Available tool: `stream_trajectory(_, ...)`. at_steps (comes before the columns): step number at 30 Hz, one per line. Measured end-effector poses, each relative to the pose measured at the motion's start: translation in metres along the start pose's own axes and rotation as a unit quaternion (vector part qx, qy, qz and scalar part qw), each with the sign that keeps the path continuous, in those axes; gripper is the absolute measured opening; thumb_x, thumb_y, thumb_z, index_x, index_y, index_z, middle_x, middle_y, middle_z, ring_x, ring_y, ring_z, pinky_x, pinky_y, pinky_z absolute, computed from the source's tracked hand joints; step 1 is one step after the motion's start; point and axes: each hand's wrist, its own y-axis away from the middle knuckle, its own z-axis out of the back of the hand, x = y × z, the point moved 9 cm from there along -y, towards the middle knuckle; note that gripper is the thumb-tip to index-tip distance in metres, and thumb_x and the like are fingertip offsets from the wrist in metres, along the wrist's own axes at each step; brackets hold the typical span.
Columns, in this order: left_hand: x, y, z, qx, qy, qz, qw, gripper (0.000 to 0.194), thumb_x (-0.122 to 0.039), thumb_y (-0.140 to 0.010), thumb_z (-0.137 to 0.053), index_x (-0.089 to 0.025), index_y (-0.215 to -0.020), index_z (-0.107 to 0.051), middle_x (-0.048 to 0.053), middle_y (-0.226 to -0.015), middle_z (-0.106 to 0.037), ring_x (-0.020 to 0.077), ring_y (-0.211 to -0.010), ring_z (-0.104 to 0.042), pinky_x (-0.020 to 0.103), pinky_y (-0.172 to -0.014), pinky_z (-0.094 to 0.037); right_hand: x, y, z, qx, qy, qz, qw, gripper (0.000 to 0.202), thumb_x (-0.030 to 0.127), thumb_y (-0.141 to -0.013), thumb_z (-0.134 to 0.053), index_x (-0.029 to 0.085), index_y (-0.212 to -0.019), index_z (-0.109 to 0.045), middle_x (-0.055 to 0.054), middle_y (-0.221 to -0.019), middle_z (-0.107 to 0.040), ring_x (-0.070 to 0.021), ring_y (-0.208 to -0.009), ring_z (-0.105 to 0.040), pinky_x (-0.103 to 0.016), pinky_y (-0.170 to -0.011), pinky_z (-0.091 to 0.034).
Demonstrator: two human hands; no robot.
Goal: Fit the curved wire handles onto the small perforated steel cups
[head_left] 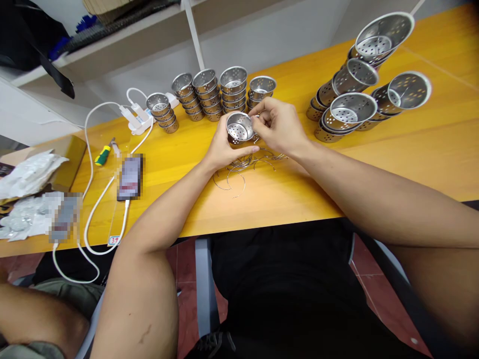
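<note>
While the left hand (221, 144) curls around the metal cup (240, 127), thumb stretched along its near side, the right hand (282, 124) pinches narrowly at the right rim; whether it grips a wire is too small to tell. Just below both hands lie loose wires (247, 162), with yellow wood between them and the table's (202, 214) near edge. Short cup stacks (212, 94) stand close beyond the left hand, taller cup stacks (346, 115) right of the right hand, and a phone (129, 182) well left.

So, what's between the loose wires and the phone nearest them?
In the head view, the left forearm lies between the wires and phone, with tabletop showing on both sides.
</note>
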Motion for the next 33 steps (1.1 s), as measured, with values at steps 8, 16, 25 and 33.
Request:
stream_trajectory(8,0.001,-0.001,-0.003,0.018,0.024,0.014,0.999,0.123,-0.099,-0.101,-0.089,-0.037,-0.189,-0.031,0.016,-0.179,-0.06,0.0393,-0.166,-0.071,0.066,-0.149,-0.056,0.003,0.0,0.001,-0.015,0.001,0.03,0.999,0.06,0.094,-0.111,-0.083,0.035,-0.109,-0.076,0.002,-0.07,-0.055,-0.022,-0.065,-0.043,-0.049,-0.071,-0.046)
stream_trajectory(16,0.016,-0.005,0.01,-0.021,0.111,0.053,0.992,0.098,-0.101,-0.107,-0.079,-0.033,-0.172,-0.051,0.013,-0.169,-0.073,0.0334,-0.157,-0.079,0.061,-0.142,-0.063,0.033,0.0,0.005,0.021,-0.025,0.104,0.994,0.056,0.088,-0.106,-0.091,0.032,-0.102,-0.084,-0.007,-0.092,-0.071,-0.0246,-0.074,-0.054,-0.047,-0.069,-0.05)
stream_trajectory(25,0.006,-0.005,0.009,-0.01,0.083,0.044,0.995,0.095,-0.101,-0.108,-0.075,-0.031,-0.169,-0.053,0.014,-0.162,-0.075,0.031,-0.148,-0.081,0.061,-0.138,-0.068,0.035,-0.005,0.011,0.099,-0.04,0.06,0.992,0.044,0.077,-0.093,-0.106,0.037,-0.1,-0.09,-0.012,-0.107,-0.073,-0.0316,-0.094,-0.058,-0.054,-0.083,-0.06)
stream_trajectory(33,0.003,-0.005,0.009,0.019,0.066,0.048,0.996,0.092,-0.103,-0.111,-0.068,-0.032,-0.168,-0.054,0.012,-0.157,-0.074,0.0325,-0.147,-0.08,0.066,-0.138,-0.067,0.05,-0.005,0.013,0.122,-0.021,0.062,0.99,0.069,0.105,-0.087,-0.095,0.038,-0.098,-0.088,-0.014,-0.127,-0.079,-0.0392,-0.109,-0.068,-0.058,-0.09,-0.065)
